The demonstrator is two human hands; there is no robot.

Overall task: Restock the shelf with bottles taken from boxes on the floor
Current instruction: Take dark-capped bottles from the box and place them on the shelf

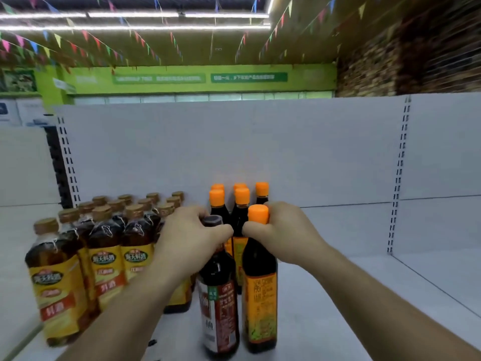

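The left hand (192,238) is closed around the neck of a dark-capped bottle (218,295), fingers wrapped just under its dark cap, the thumb reaching toward the right. The right hand (281,230) grips the neck of an orange-capped bottle (259,295) in the same way, fingers curled below the orange cap, which sticks up above the fist. The two fists sit just beside each other, nearly touching.

Both held bottles stand upright, side by side, at the front of the white shelf (351,295); whether their bases rest fully on it cannot be told. The dark-capped one carries a red and white label, the orange-capped one an orange label.

Directly behind them stands a small cluster of orange-capped bottles (242,201) against the white back panel (234,147). To the left, a block of brown-capped bottles with yellow labels (104,256) fills the shelf in rows, the nearest blurred. The shelf to the right of the hands is bare white.
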